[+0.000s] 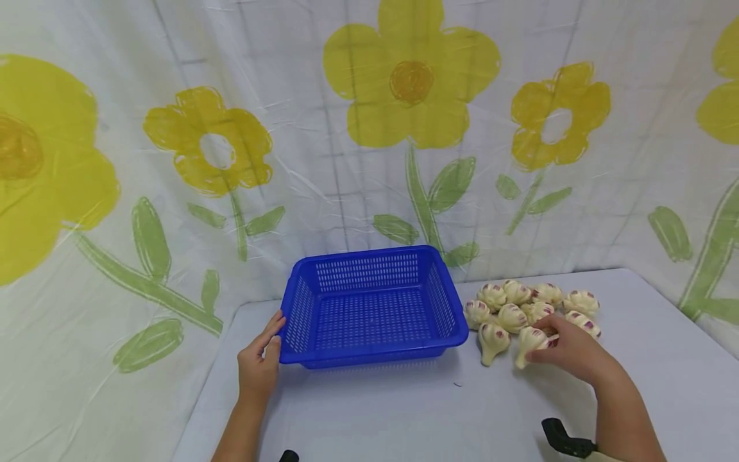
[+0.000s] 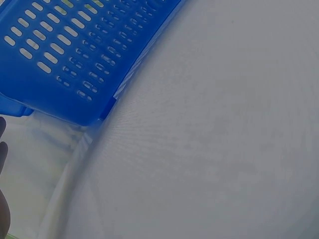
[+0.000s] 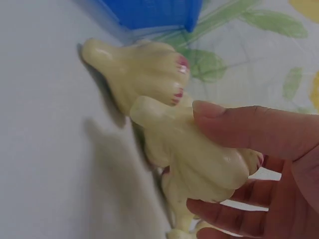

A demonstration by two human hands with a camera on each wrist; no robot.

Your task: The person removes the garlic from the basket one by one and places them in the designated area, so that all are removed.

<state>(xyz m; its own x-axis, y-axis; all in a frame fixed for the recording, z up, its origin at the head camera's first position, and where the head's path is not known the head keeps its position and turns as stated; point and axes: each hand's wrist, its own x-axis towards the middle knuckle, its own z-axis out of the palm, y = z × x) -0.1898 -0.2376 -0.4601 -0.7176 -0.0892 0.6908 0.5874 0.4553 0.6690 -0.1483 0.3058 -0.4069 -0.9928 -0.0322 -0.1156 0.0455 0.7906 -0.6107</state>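
My right hand (image 1: 577, 353) pinches a cream garlic bulb (image 1: 528, 343) with purple streaks between thumb and fingers. In the right wrist view, this garlic bulb (image 3: 199, 154) has its stem end pointing away from the palm. Behind and beside it lie several more garlic bulbs (image 1: 511, 317) in a cluster, one of them (image 1: 493, 340) with its stem towards me. At the left side of a blue plastic basket (image 1: 369, 354), my left hand (image 1: 260, 359) rests its fairly straight fingers against the rim. Only finger edges of that hand show in the left wrist view.
A white cloth covers the table (image 1: 369, 410). Behind it hangs a white curtain (image 1: 300, 192) printed with yellow flowers. A small dark scrap (image 1: 458, 384) lies in front of the basket. Black straps or mounts (image 1: 568, 439) show near the wrists.
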